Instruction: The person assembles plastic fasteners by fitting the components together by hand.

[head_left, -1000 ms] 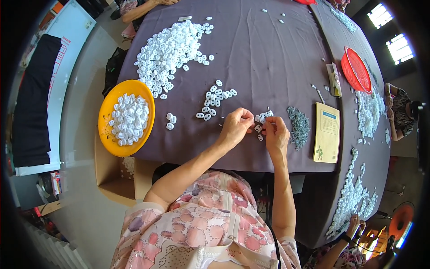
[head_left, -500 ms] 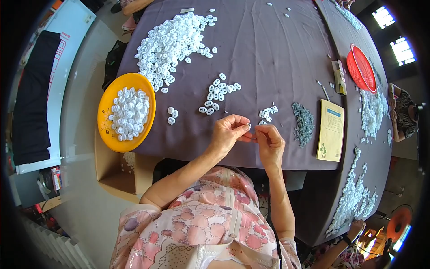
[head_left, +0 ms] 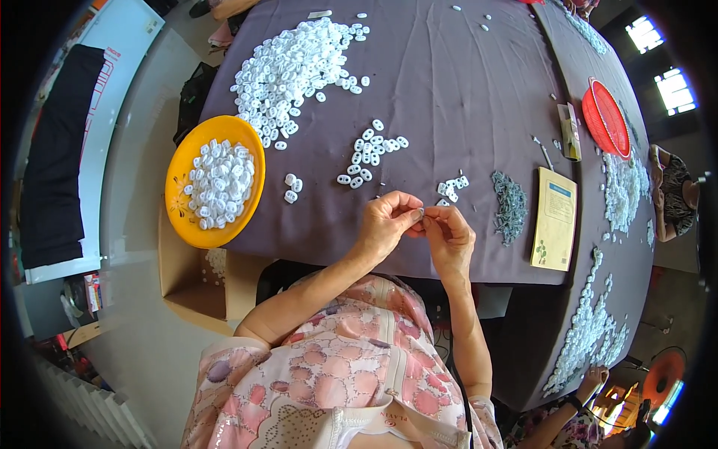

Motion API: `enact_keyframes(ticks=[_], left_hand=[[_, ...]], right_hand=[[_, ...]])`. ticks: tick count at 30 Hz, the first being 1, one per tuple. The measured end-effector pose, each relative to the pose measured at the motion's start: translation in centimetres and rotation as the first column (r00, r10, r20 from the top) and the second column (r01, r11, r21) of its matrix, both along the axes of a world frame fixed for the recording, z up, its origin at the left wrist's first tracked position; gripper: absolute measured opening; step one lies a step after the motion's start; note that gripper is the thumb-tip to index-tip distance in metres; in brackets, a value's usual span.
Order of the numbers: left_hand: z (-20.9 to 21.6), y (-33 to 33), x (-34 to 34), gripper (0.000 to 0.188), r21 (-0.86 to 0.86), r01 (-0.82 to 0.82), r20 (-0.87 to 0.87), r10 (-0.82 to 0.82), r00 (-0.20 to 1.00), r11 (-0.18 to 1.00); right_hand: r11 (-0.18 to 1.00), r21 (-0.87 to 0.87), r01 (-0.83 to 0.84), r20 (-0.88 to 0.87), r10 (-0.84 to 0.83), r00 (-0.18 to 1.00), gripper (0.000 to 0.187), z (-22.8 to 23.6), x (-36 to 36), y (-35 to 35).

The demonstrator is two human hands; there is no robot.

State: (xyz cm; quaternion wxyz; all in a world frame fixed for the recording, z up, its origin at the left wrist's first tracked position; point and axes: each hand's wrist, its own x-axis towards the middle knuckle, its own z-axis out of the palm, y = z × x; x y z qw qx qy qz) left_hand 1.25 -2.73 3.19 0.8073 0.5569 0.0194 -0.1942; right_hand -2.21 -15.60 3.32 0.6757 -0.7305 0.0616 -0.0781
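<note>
My left hand (head_left: pixel 390 224) and my right hand (head_left: pixel 451 241) meet fingertip to fingertip just above the near edge of the table. A small white two-holed piece (head_left: pixel 421 212) is pinched in my left fingers, mostly hidden. My right thumb and forefinger are pressed together against it; whether they hold something tiny of their own is hidden. Just beyond my right hand lies a little group of white pieces (head_left: pixel 449 188). Beside it is a heap of small grey-green parts (head_left: pixel 510 209). Several loose oval two-holed pieces (head_left: pixel 366 153) lie beyond my left hand.
A yellow bowl (head_left: pixel 176 153) of white pieces stands at the table's left edge, near a large white pile (head_left: pixel 288 71). On the right are a yellow booklet (head_left: pixel 553 224), a red basket (head_left: pixel 607 120) and more piles. A cardboard box (head_left: pixel 187 295) sits below. Other people work nearby.
My hands have drawn closer together, with the right fingertips now against the small white piece. The view has shifted slightly; the piles and bowl look unchanged.
</note>
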Motion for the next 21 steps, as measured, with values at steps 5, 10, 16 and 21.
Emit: enact_keyframes(ticks=[5,10,16,21], left_hand=[[0.0,0.0,0.1,0.007,0.002,-0.003,0.006,0.003,1.0,1.0],[0.0,0.0,0.2,0.006,0.036,0.0,0.028,-0.001,1.0,0.999],[0.9,0.2,0.3,0.006,0.123,0.016,0.071,-0.025,0.997,0.992],[0.6,0.2,0.4,0.007,0.228,0.02,0.087,-0.041,0.995,0.973]], right_hand=[[1.0,0.002,-0.015,-0.01,0.015,1.0,0.009,0.1,0.1,0.0],[0.999,-0.011,-0.041,-0.026,0.041,0.999,0.011,0.4,0.2,0.0],[0.995,-0.103,-0.019,-0.031,0.016,0.999,0.01,1.2,0.5,0.0],[0.976,-0.213,-0.056,0.005,0.058,0.998,0.009,1.5,0.7,0.0]])
